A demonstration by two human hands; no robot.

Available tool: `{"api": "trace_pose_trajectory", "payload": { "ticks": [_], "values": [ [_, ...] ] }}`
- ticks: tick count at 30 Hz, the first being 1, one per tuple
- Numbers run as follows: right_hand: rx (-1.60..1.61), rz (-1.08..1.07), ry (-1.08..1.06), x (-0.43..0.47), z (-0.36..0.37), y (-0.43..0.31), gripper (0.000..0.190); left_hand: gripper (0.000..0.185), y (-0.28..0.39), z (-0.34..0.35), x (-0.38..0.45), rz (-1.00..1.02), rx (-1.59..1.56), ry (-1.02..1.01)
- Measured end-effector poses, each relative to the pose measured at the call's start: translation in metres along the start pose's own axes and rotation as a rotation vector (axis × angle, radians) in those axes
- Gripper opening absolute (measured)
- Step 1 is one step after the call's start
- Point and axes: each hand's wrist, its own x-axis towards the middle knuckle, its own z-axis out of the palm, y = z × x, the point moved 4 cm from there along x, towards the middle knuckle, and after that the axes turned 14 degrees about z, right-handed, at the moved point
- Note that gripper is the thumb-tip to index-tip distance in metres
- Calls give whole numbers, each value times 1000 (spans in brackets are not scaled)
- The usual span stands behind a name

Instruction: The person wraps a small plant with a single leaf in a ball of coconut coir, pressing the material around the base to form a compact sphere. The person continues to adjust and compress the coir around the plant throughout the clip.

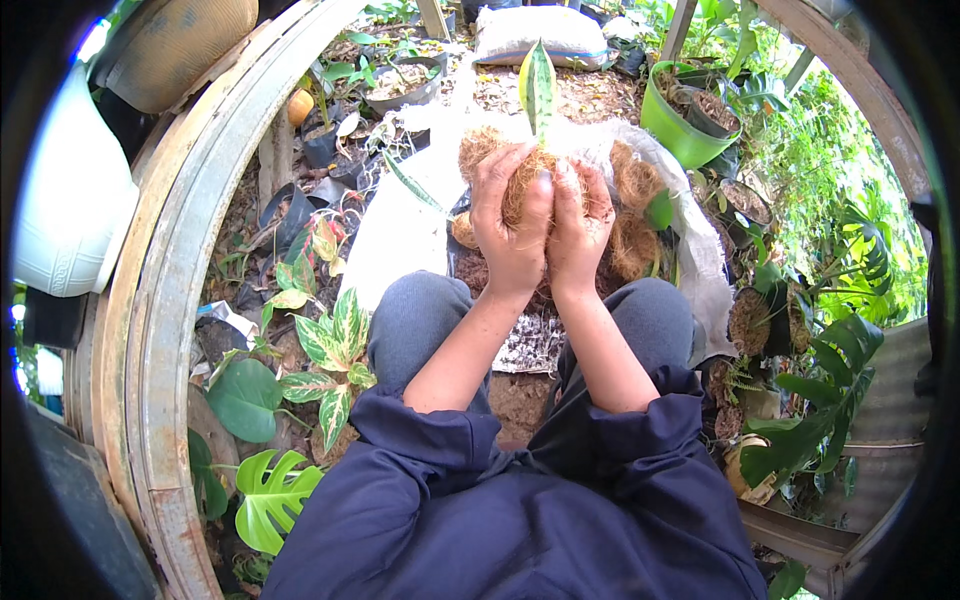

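Observation:
Between my two cupped hands is a ball of brown coconut fibre [525,187], with a yellow-edged snake plant leaf [538,90] standing upright out of it. My left hand [510,214] wraps the ball from the left, and my right hand [581,214] presses on its right side; the heels of the hands meet below. More fibre balls [636,180] lie to the right on a white woven sack [694,247], and another fibre ball [478,146] is behind my left hand. A second snake plant leaf [412,181] lies slanted at the left. Dark loose soil [472,271] shows beneath my wrists.
A green pot [686,124] stands at the back right, and a filled white sack [540,36] lies at the far back. Leafy plants [330,345] crowd the left side. A curved-looking frame beam [169,300] runs along the left, beside a large white pot [67,195].

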Motion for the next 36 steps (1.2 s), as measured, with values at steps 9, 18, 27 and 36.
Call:
{"api": "trace_pose_trajectory", "payload": {
  "ticks": [9,18,27,36],
  "values": [
    [-132,-111,50,-4,12,-13,26,34,-39,-3,-12,-661,-506,366],
    [70,63,0,3,8,-1,16,35,-29,-4,-11,-495,-318,282],
    [-252,-200,-20,-4,14,-14,17,32,-16,-3,-7,-251,-136,55],
    [30,42,-17,0,13,-2,27,45,-40,-7,-15,-647,-398,361]
  ]
}}
